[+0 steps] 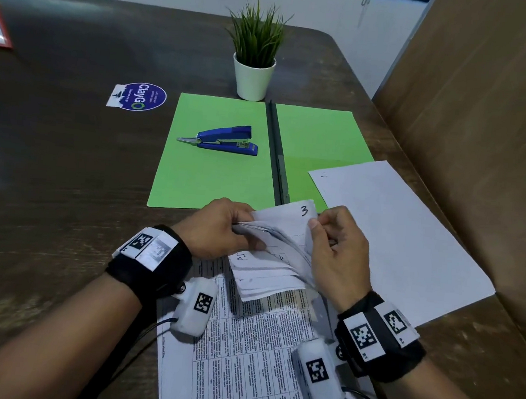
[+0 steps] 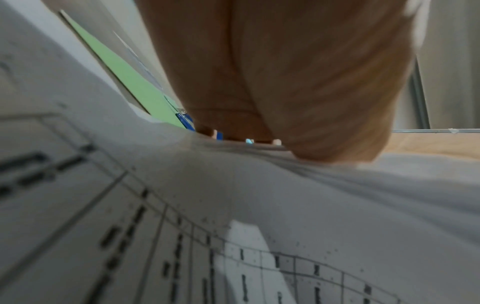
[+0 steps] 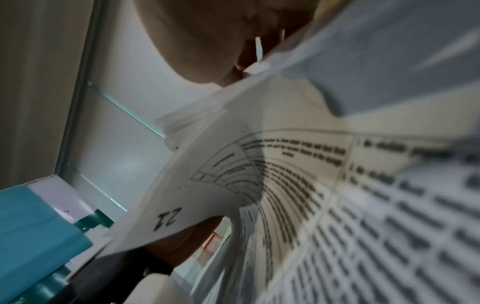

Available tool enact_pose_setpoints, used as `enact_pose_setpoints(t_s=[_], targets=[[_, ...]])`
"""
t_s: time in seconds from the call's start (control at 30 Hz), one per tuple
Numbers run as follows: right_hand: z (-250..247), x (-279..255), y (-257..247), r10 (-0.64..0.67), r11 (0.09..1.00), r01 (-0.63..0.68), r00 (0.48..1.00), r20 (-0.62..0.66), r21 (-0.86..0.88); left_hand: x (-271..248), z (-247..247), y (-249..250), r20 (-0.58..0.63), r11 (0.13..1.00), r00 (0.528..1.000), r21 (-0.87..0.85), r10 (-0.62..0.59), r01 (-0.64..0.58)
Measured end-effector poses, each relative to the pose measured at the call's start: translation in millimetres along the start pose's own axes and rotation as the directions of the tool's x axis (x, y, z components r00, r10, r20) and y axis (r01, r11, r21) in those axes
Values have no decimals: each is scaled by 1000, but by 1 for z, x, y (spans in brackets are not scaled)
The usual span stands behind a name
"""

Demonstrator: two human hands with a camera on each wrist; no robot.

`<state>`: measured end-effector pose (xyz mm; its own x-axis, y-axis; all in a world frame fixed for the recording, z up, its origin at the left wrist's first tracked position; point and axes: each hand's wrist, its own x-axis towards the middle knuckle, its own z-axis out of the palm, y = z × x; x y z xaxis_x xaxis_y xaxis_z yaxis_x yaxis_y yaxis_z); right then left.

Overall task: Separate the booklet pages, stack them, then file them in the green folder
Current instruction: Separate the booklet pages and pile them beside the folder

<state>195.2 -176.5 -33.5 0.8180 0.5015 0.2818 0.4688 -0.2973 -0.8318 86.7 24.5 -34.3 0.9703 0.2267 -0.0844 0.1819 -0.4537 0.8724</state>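
Observation:
Both hands hold a booklet of printed white pages (image 1: 269, 256) just above the near table edge. My left hand (image 1: 221, 227) grips the folded-back upper pages at their left side. My right hand (image 1: 330, 242) pinches the corner of the sheet marked 3 (image 1: 303, 210). The booklet's lower pages (image 1: 242, 361) with dense table text lie flat under my wrists. The green folder (image 1: 214, 164) lies open behind the hands, its dark spine (image 1: 277, 156) running down the middle. One loose white sheet (image 1: 394, 228) lies to the right, overlapping the folder's right flap. Both wrist views show blurred pages (image 2: 233, 205) (image 3: 311, 185) close up.
A blue stapler (image 1: 225, 139) sits on the folder's left flap. A white pot with a green plant (image 1: 254, 72) stands behind the folder. A round sticker (image 1: 139, 96) is on the dark wooden table (image 1: 53, 167). A brown board (image 1: 481, 122) walls off the right side.

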Motion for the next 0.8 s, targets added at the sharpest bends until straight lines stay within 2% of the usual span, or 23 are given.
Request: enact_pose_setpoints(t_s=[0.1,0.23,0.33,0.43,0.5,0.57,0.6,0.63,0.7,0.73,0.8], targets=[[-9,1,-2,35,999,-36,992,125,7,0,-1,-2,20,1000,1000,9,-24,23],[-23,3,-3,-24,999,24,1000,-1,43,-1,-2,0,13,1000,1000,5,8,-8],[-32,2,0,-15,1000,15,993,117,-3,-1,-2,-1,15,1000,1000,20,12,-12],[-45,2,9,12,1000,-13,998,53,16,-1,-3,-5,8,1000,1000,16,18,-18],[-56,2,20,68,997,-72,986,152,18,-1,-4,-6,21,999,999,17,31,-31],[-64,-4,28,149,987,-118,928,343,-108,-2,-4,-7,32,999,999,13,37,-37],[-68,-6,30,156,984,-111,916,368,-142,-2,-4,-7,30,999,999,8,33,-33],[-73,-7,31,147,985,-108,934,325,-133,-2,-4,-7,25,1000,999,5,29,-30],[-79,-8,29,171,985,-174,972,163,3,-2,-4,-6,12,999,999,-3,32,-31],[-80,-9,30,206,976,-215,965,160,41,-3,-4,-5,8,999,1000,-15,30,-30],[-81,-18,34,233,971,-240,934,271,-10,-3,-3,-4,10,999,1000,-38,21,-20]])
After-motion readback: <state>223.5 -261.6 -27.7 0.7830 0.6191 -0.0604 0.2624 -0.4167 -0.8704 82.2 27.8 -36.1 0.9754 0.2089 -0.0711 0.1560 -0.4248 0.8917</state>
